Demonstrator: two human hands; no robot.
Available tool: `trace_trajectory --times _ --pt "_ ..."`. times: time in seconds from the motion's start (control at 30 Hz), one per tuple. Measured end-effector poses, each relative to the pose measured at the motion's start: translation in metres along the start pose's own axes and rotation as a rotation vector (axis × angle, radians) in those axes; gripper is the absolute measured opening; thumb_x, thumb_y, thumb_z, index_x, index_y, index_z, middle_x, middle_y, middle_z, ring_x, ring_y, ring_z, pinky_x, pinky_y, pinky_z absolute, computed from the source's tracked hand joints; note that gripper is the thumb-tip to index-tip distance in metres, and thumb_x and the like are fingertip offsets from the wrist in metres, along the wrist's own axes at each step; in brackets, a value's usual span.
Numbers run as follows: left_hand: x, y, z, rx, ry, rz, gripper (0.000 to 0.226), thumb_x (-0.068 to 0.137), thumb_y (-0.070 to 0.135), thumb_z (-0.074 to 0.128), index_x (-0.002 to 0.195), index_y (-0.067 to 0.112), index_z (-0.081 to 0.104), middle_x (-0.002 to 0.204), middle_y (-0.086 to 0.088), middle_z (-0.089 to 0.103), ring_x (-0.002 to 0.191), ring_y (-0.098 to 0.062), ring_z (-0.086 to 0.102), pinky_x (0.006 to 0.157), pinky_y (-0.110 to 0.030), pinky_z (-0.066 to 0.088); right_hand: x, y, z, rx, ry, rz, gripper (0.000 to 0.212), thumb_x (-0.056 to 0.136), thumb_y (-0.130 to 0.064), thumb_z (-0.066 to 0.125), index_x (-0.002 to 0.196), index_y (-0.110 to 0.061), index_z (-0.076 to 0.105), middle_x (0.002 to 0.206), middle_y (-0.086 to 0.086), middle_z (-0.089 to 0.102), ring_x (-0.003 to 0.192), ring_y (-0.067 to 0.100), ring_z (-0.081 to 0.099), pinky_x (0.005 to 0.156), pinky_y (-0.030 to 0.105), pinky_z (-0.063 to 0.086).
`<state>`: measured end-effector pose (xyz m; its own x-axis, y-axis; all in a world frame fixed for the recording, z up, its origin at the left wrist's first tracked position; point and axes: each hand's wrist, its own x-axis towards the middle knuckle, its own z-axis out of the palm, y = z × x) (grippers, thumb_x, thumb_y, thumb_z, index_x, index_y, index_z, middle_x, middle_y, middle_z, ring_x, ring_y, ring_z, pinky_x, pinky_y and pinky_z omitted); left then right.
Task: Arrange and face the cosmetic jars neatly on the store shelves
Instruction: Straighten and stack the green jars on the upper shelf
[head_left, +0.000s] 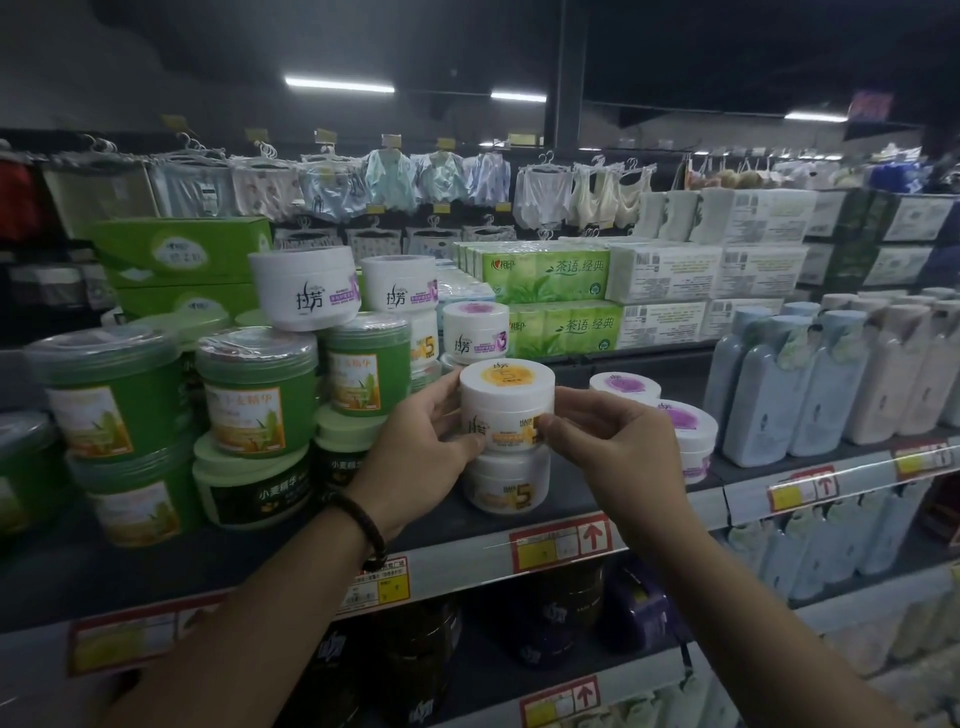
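A white jar with a yellow lid label (506, 402) sits on top of another white jar marked 5 (508, 483) on the dark top shelf (571, 493). My left hand (415, 447) grips its left side and my right hand (608, 441) grips its right side. Just right of it stand two white jars with purple lids (685, 431). Behind, more white jars (306, 288) are stacked on green jars (260, 389), and one of them tilts.
Green jars and dark-labelled tubs (254, 483) fill the left of the shelf. Pale blue and pink bottles (810, 384) stand at the right. Tissue packs (550, 296) and hanging garments lie behind. Red price tags (561, 540) line the shelf edge, with dark jars on the shelf below.
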<state>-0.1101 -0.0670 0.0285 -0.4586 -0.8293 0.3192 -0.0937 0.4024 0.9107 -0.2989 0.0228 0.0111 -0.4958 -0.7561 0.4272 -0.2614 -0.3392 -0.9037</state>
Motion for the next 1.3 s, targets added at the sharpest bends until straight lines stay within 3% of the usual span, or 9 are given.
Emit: trace_trajectory --times 0.13,0.23,0.43,0.63,0.73,0.9,0.97,1.1,1.3 --pt "-0.002 0.001 -0.004 0.021 -0.014 0.013 0.080 0.093 -0.003 0.074 0.159 0.025 0.041 0.144 0.016 0.059 0.135 -0.007 0.059 0.116 -0.041 0.049 0.000 -0.003 0.000 -0.048 0.045 -0.031 0.032 0.086 -0.019 0.090 0.117 -0.016 0.081 0.103 -0.007 0.084 0.096 0.001 0.078 0.086 0.020 0.064" --pt "-0.002 0.004 -0.012 0.061 -0.001 0.012 0.079 0.093 0.004 0.077 0.161 0.026 0.041 0.156 0.004 0.055 0.136 -0.012 0.059 0.115 -0.043 0.050 0.003 -0.009 -0.001 -0.078 0.100 -0.060 0.024 0.087 -0.024 0.088 0.109 -0.022 0.081 0.098 -0.009 0.082 0.092 0.001 0.077 0.084 0.022 0.063" --pt "-0.011 0.021 -0.030 0.128 0.014 0.020 0.070 0.096 0.013 0.076 0.158 0.024 0.046 0.154 0.004 0.056 0.133 -0.011 0.060 0.114 -0.037 0.050 0.010 -0.032 0.009 -0.121 0.146 -0.179 0.007 0.092 -0.024 0.083 0.098 -0.027 0.081 0.090 -0.017 0.080 0.088 -0.001 0.075 0.076 0.013 0.056" --pt "-0.020 0.044 -0.050 0.150 0.087 0.080 0.042 0.096 0.016 0.076 0.135 0.027 0.066 0.128 0.011 0.072 0.113 -0.003 0.071 0.105 -0.037 0.057 0.018 -0.064 0.029 -0.096 0.035 -0.243 0.004 0.095 -0.019 0.081 0.098 -0.022 0.082 0.087 -0.008 0.081 0.082 0.002 0.075 0.072 0.013 0.057" --pt "-0.020 0.057 -0.063 0.111 0.143 0.121 0.027 0.094 0.014 0.078 0.117 0.028 0.073 0.115 0.009 0.078 0.106 -0.008 0.074 0.100 -0.044 0.060 0.025 -0.075 0.046 -0.141 -0.014 -0.267 0.001 0.095 -0.020 0.081 0.096 -0.020 0.082 0.084 -0.004 0.081 0.080 0.008 0.077 0.072 0.018 0.061" --pt "-0.020 0.079 -0.090 0.116 0.241 0.203 0.021 0.094 0.010 0.077 0.110 0.023 0.072 0.106 0.003 0.079 0.099 -0.015 0.077 0.088 -0.042 0.064 0.038 -0.092 0.073 -0.181 -0.103 -0.255 0.003 0.095 -0.023 0.081 0.094 -0.020 0.082 0.078 -0.002 0.080 0.067 0.000 0.069 0.061 0.014 0.053" --pt "-0.018 0.085 -0.103 0.142 0.269 0.219 0.020 0.095 0.010 0.077 0.107 0.025 0.072 0.106 0.004 0.079 0.100 -0.015 0.077 0.085 -0.039 0.064 0.044 -0.099 0.085 -0.177 -0.132 -0.256 0.005 0.095 -0.025 0.082 0.094 -0.021 0.082 0.081 -0.002 0.081 0.071 0.005 0.073 0.064 0.020 0.058" --pt "-0.010 0.097 -0.135 0.185 0.354 0.241 0.019 0.092 0.014 0.079 0.104 0.028 0.074 0.105 0.003 0.079 0.101 -0.019 0.077 0.092 -0.048 0.063 0.057 -0.109 0.110 -0.173 -0.206 -0.233 0.004 0.094 -0.024 0.080 0.093 -0.020 0.082 0.085 0.000 0.082 0.086 0.019 0.079 0.085 0.044 0.064" --pt "0.010 0.102 -0.166 0.331 0.483 0.215 0.019 0.091 0.024 0.080 0.104 0.033 0.071 0.109 0.007 0.074 0.107 -0.016 0.070 0.097 -0.049 0.060 0.078 -0.114 0.135 -0.197 -0.277 -0.146 0.010 0.097 -0.013 0.073 0.104 -0.016 0.079 0.095 0.007 0.080 0.098 0.032 0.078 0.086 0.049 0.065"
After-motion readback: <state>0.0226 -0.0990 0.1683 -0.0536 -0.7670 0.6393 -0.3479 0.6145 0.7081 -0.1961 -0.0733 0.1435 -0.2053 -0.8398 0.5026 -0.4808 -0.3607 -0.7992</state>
